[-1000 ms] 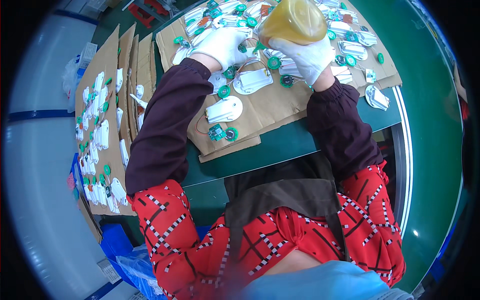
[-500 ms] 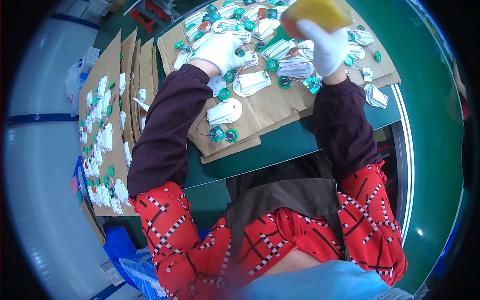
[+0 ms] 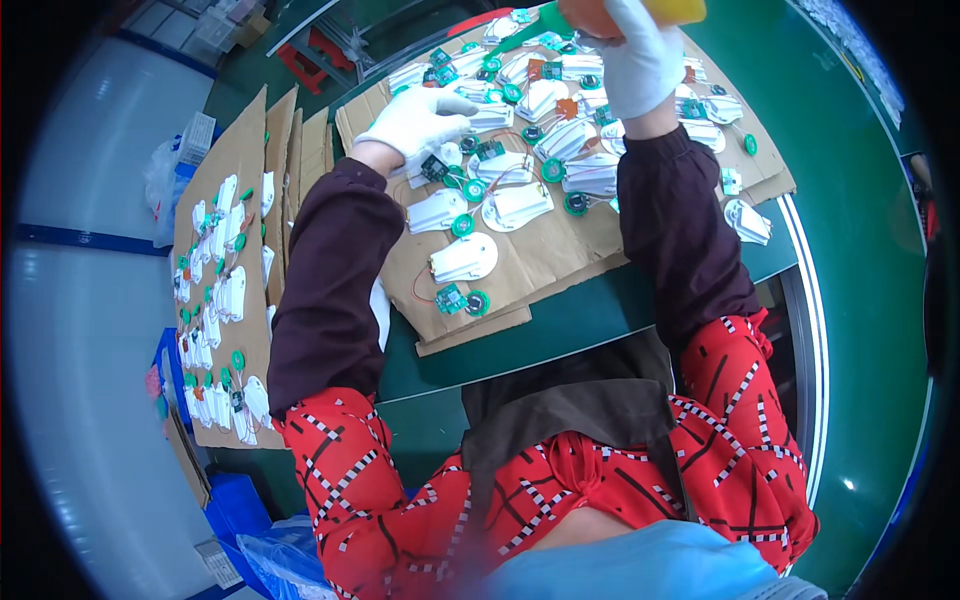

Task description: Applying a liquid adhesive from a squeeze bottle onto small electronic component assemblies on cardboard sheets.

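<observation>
My left hand (image 3: 418, 122), in a white glove, is above the left part of a cardboard sheet (image 3: 540, 270). Its fingers stretch to the right, apart, with nothing visible in them. Beneath and beside it lie white plastic housings (image 3: 436, 211) with small green circuit boards (image 3: 451, 299) and round green-rimmed discs (image 3: 477, 302), joined by thin wires. At the top, my gloved right hand (image 3: 640, 65) is closed round a yellow-orange bottle (image 3: 677, 10) with a long green nozzle (image 3: 520, 38) slanting down to the left. The picture's upper edge cuts off part of the bottle.
More cardboard sheets (image 3: 283, 150) stand layered at the left, bearing similar housings (image 3: 232, 293). One loose housing (image 3: 747, 222) is off the cardboard at the right. The table (image 3: 600, 310) is green, with a pale metal rail (image 3: 815, 330) along its right side. Blue bins (image 3: 238, 505) stand lower left.
My left hand has drawn back to the left and down, off the parts it was at. The right hand with the bottle has shifted up and left. The whole view has tilted slightly.
</observation>
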Action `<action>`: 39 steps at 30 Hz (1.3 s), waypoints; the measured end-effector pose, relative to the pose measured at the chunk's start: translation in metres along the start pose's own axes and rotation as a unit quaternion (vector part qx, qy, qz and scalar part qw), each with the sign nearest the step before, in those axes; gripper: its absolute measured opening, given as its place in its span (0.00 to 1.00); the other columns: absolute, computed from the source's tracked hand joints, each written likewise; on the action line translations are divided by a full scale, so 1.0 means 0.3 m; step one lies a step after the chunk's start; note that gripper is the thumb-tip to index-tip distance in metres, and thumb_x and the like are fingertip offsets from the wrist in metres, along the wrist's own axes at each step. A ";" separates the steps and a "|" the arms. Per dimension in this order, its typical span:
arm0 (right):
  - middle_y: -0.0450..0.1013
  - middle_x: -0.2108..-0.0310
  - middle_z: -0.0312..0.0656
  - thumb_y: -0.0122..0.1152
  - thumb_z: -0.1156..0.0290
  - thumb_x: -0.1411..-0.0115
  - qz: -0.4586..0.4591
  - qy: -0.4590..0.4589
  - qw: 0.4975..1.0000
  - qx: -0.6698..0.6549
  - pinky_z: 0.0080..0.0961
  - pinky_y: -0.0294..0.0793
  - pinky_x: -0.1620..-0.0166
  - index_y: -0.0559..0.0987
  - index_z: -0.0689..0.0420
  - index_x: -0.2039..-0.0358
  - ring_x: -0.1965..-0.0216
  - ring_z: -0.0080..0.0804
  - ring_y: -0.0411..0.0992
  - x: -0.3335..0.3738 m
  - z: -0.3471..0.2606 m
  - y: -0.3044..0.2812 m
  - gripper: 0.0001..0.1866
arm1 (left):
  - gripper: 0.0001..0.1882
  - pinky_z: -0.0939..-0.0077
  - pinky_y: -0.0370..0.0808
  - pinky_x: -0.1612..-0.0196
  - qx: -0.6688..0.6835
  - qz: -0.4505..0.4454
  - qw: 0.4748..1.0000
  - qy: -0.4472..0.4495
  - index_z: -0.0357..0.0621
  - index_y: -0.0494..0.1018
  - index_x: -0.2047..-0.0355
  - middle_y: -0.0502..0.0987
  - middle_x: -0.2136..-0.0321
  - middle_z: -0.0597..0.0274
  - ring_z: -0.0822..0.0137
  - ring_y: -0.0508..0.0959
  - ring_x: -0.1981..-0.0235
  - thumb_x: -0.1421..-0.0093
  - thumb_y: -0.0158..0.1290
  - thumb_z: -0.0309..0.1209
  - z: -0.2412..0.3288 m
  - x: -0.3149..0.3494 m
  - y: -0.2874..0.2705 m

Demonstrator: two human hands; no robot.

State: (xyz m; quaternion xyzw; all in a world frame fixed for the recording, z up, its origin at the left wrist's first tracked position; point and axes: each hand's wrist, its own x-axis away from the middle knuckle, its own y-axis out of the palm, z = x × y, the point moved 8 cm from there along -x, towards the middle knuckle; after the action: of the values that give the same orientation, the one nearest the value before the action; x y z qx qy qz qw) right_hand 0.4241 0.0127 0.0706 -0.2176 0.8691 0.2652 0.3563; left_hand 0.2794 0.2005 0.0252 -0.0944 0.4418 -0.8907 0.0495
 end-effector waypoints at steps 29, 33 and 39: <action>0.74 0.60 0.40 0.69 0.68 0.55 -0.126 0.198 0.972 -0.015 0.26 0.71 0.53 0.72 0.60 0.54 0.58 0.29 0.72 0.048 0.050 0.170 0.27 | 0.13 0.58 0.72 0.62 -0.290 0.111 0.950 0.041 0.42 0.69 0.61 0.76 0.69 0.45 0.47 0.76 0.66 0.42 0.47 0.36 0.020 -0.159 0.032; 0.70 0.53 0.42 0.72 0.66 0.58 -0.159 0.156 0.973 0.059 0.27 0.64 0.46 0.66 0.59 0.48 0.50 0.31 0.67 0.067 0.074 0.208 0.37 | 0.15 0.57 0.73 0.61 -0.297 0.098 0.949 0.024 0.43 0.69 0.59 0.76 0.69 0.45 0.47 0.77 0.65 0.43 0.47 0.38 0.017 -0.170 0.025; 0.65 0.48 0.44 0.72 0.63 0.59 -0.159 0.118 0.972 0.123 0.28 0.59 0.42 0.60 0.59 0.43 0.46 0.33 0.63 0.096 0.142 0.206 0.43 | 0.18 0.58 0.72 0.59 -0.291 0.061 0.954 -0.031 0.43 0.70 0.56 0.76 0.67 0.43 0.47 0.76 0.63 0.43 0.48 0.40 0.047 -0.162 0.024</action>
State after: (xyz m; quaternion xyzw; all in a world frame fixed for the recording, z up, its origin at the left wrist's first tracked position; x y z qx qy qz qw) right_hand 0.3919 0.0807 0.0425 -0.3375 0.8852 0.0688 0.3128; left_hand 0.3298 0.1933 0.0218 -0.1051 0.6849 -0.7157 0.0874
